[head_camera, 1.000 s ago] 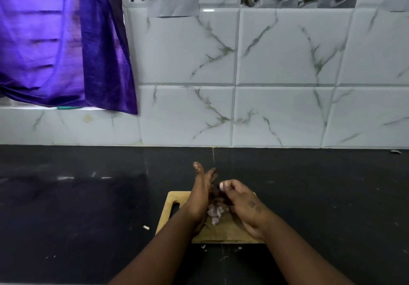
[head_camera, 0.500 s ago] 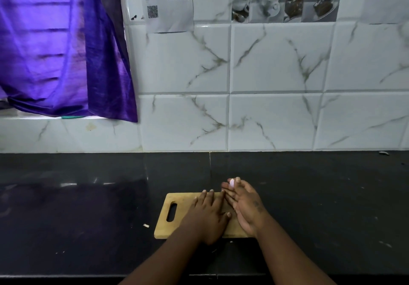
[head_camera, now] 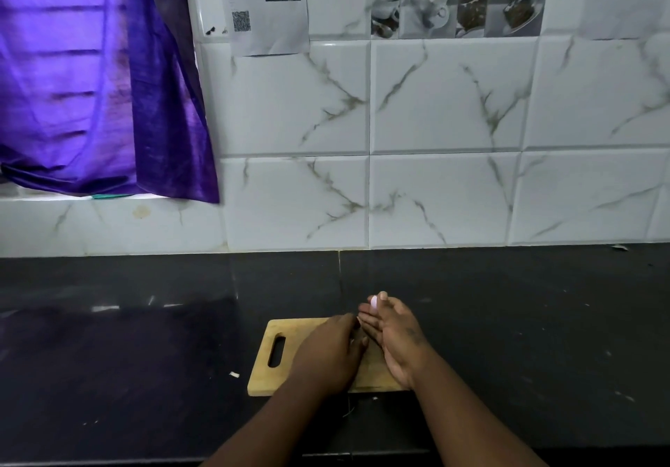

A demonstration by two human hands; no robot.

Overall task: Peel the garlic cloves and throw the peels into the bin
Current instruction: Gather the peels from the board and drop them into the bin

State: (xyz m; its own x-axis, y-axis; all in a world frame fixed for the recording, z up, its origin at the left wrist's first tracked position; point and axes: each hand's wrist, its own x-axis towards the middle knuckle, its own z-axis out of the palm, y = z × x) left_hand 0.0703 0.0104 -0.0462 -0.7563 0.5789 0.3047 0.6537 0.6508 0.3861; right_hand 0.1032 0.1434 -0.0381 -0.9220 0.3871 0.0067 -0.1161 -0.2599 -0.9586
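A small wooden cutting board (head_camera: 263, 381) with a handle slot lies on the black counter. My left hand (head_camera: 326, 354) rests palm down on the board, fingers slightly cupped, and hides whatever lies under it. My right hand (head_camera: 397, 336) stands on its edge at the board's right side, fingers stretched forward and touching the left fingertips. A small pale pink piece, probably a garlic clove (head_camera: 373, 301), is pinched at the right fingertips. No loose peels show on the board. No bin is in view.
A white peel scrap (head_camera: 234, 375) lies on the black counter (head_camera: 127, 358) left of the board, and tiny bits (head_camera: 375, 398) lie by its front edge. White marble tiles (head_camera: 435, 194) back the counter. A purple curtain (head_camera: 90, 86) hangs at upper left.
My left hand turned from standing on edge to lying palm down over the peels, which are now hidden. My right hand opened out from curled and stands against the left fingertips.
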